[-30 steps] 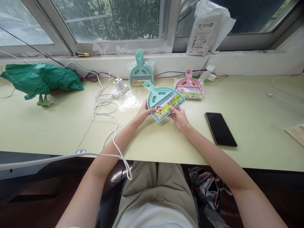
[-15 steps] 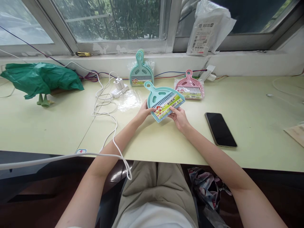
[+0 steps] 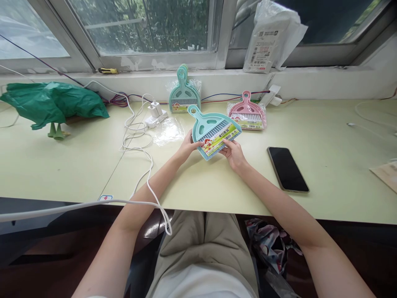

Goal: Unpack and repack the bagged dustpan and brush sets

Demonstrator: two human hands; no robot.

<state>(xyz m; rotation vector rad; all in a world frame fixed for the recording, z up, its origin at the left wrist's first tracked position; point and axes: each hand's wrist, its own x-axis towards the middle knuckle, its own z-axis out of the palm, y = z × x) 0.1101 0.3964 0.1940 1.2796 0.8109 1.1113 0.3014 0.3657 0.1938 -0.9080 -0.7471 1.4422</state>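
Observation:
A mint-green dustpan with a brush nested in it is held tilted above the table, its looped handle pointing up and left. Across the bristles runs a yellow-green printed label. My left hand grips the pan's left side, thumb on the front. At the lower right edge, my right hand pinches it, thumb over the label and fingers behind. Behind it, several green dustpan sets in clear wrap lean against the wall. A wrapped pink dustpan set lies to the right.
A black phone lies right of my arms. White cables trail from a power strip across the left side, beside crumpled clear plastic. A green plastic bag sits far left. A wrapped package stands on the sill.

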